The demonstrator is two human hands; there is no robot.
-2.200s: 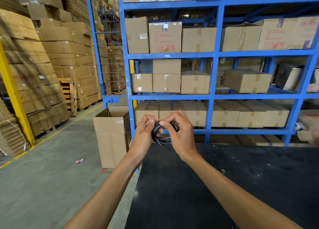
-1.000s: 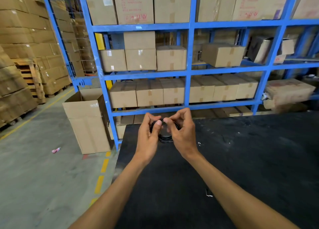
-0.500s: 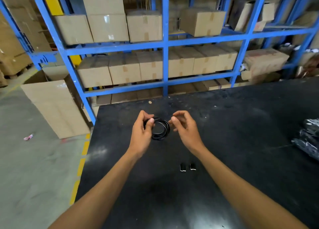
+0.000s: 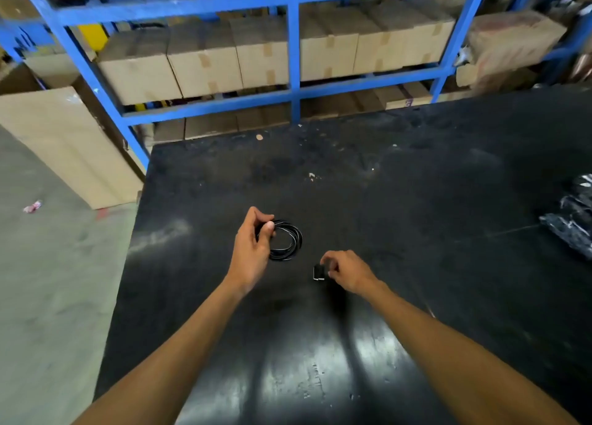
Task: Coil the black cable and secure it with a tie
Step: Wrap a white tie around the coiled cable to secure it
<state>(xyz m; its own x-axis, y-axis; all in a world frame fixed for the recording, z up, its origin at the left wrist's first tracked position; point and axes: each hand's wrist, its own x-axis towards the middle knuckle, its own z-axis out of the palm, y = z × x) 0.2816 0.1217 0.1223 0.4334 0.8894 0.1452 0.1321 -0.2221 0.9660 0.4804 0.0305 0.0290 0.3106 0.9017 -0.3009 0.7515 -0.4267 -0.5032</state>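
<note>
The black cable [image 4: 290,240] is wound into a small round coil, held just above the black table [image 4: 416,200]. My left hand [image 4: 251,248] pinches the coil's left side between thumb and fingers. My right hand [image 4: 347,269] is off the coil, lower and to the right. Its fingertips are curled down onto a small black tie piece [image 4: 318,272] lying on the table. A second small piece seen earlier is hidden under that hand.
Black plastic-wrapped bundles [image 4: 573,219] lie at the table's right edge. Behind the table stands a blue rack [image 4: 293,50] full of cardboard boxes. An open cardboard box [image 4: 64,142] stands on the grey floor to the left.
My right hand has let go of the coil and dropped to the small black pieces on the table. My left hand keeps the coil. My view has tilted down toward the table.
</note>
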